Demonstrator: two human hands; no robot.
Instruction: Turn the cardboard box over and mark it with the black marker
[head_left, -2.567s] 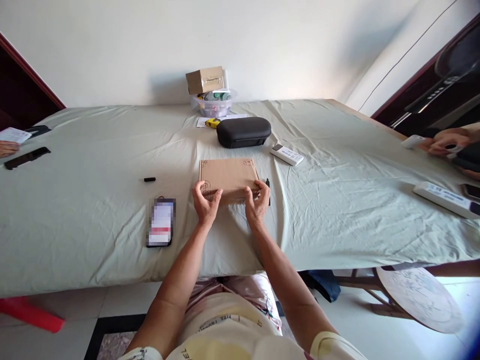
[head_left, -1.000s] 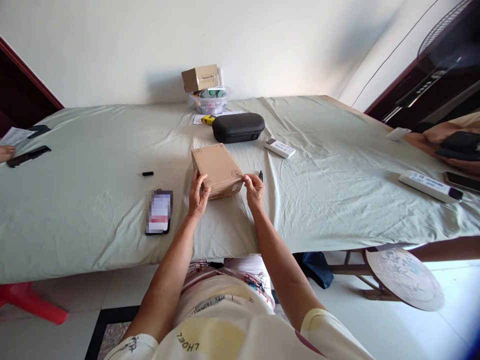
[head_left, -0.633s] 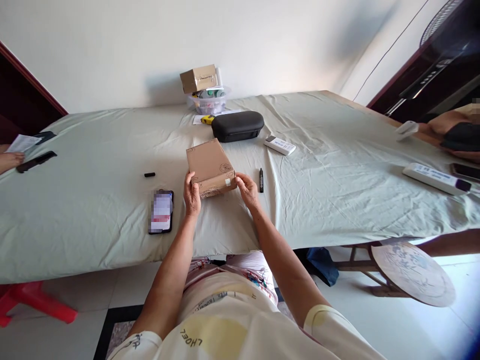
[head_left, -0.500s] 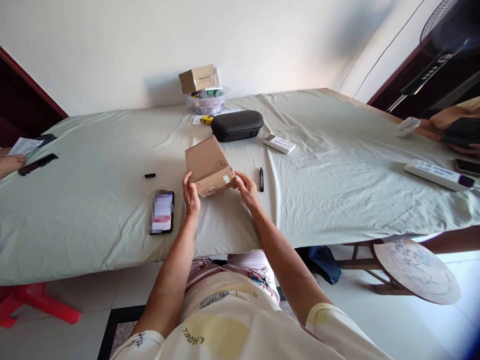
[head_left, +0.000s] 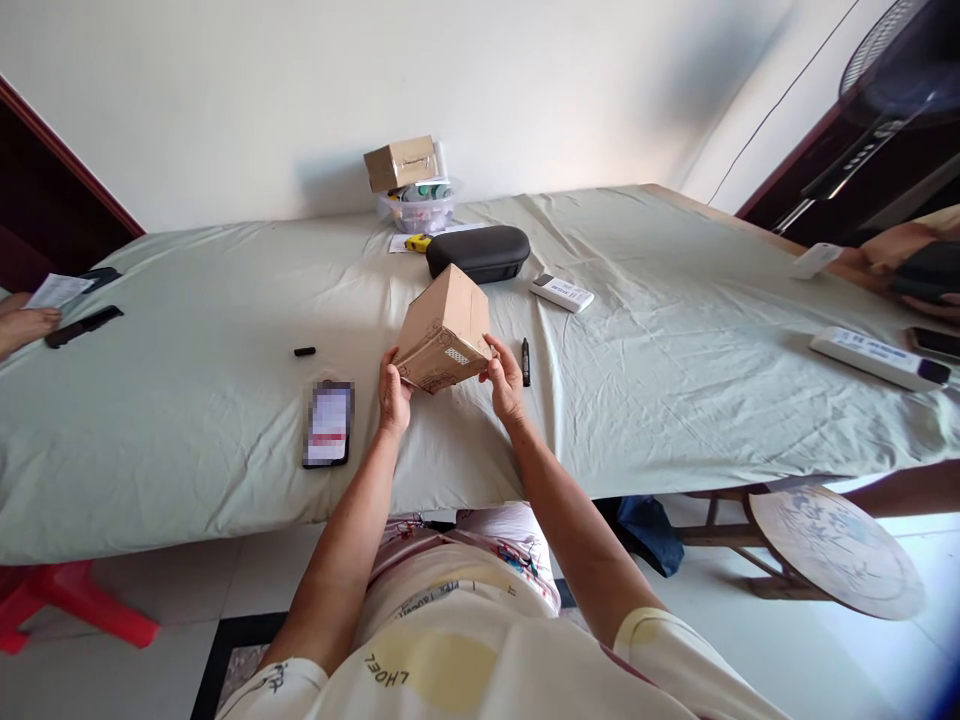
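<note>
Both half-curled, my left hand (head_left: 394, 399) and right hand (head_left: 506, 386) grip the mid-frame carton (head_left: 442, 334), apparently to steady its tilt.

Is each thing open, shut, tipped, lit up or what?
Cardboard box: looks shut, tilted
Left hand: gripping cardboard box
Right hand: gripping cardboard box
Phone: flat, screen lit
Black case: looks shut
Black marker: lying down
Plastic tub: holding things, small box on top
</note>
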